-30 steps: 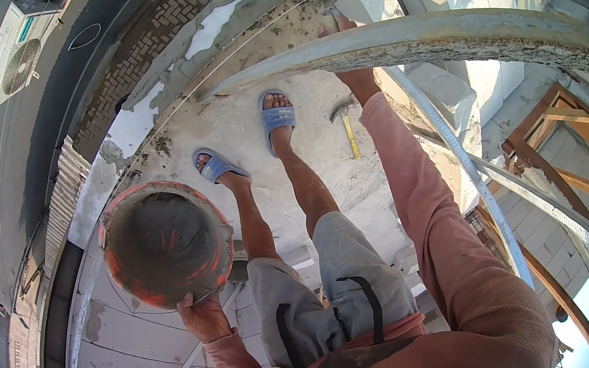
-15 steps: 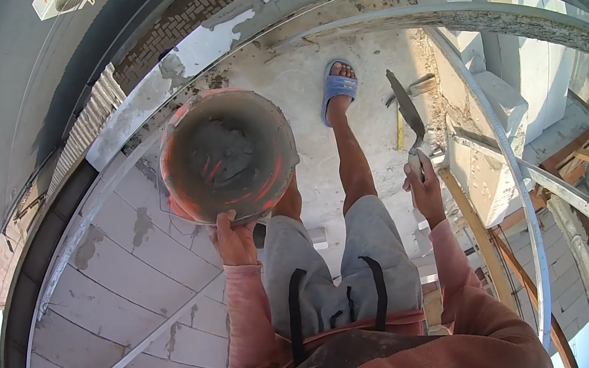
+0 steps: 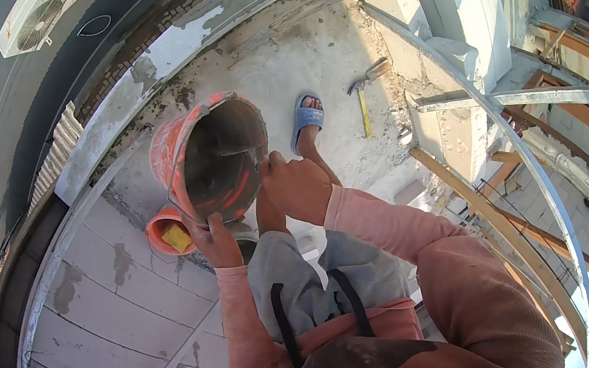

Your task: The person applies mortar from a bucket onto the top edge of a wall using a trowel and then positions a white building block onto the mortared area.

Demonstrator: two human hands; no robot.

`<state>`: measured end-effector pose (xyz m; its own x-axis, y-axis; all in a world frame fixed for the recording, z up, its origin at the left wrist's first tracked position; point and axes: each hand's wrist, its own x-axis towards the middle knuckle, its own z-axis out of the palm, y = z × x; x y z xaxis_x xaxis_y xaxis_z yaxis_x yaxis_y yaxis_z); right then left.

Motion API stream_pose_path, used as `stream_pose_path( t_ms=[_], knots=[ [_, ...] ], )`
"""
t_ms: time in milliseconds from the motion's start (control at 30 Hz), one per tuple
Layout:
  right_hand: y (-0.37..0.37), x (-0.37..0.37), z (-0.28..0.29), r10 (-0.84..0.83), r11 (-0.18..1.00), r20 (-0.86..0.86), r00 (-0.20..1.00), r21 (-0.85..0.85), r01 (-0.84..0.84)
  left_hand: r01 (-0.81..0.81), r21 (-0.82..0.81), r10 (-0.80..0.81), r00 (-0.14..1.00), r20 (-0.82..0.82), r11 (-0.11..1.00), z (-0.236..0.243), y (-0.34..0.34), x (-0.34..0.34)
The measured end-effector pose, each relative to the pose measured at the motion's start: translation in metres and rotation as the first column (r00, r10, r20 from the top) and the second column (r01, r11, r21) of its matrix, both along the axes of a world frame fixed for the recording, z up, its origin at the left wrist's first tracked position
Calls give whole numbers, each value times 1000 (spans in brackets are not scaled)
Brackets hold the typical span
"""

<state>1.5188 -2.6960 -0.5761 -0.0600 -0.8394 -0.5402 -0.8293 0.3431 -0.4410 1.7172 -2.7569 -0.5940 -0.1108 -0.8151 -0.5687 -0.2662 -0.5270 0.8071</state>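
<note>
A worn orange bucket (image 3: pixel 169 146) with wet grey mortar (image 3: pixel 217 158) inside tips toward the right. My left hand (image 3: pixel 218 244) is closed on its near rim. Over the right side of the rim, my right hand (image 3: pixel 296 186) is closed on the trowel's handle. The trowel's blade (image 3: pixel 239 152) reaches into the bucket and is mostly hidden against the mortar and by the hand. Below the bucket, beside my left hand, a small orange pail (image 3: pixel 158 235) holds a yellow sponge (image 3: pixel 177 237).
A hammer (image 3: pixel 367 75) and a yellow strip-like tool (image 3: pixel 365 113) lie on the dusty concrete floor by the right wall. Metal channels (image 3: pixel 485 96) and wooden beams (image 3: pixel 464 184) cross at the right. A block wall (image 3: pixel 96 292) runs along the left. One foot wears a blue slipper (image 3: pixel 306 121).
My right hand has swung left with the trowel, from above the floor to the bucket. The bucket has tipped toward the right, and the small pail has come into sight.
</note>
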Motion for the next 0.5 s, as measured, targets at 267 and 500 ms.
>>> stream_pose_path(
  t_ms=[267,500],
  knots=[
    [17,0,5,-307,925,612,729,373,77,-226,271,237,971,-9,936,-6,20,11],
    [66,-28,-27,-762,640,646,49,739,212,-296,513,480,834,-273,806,-38,1,16]
  ],
)
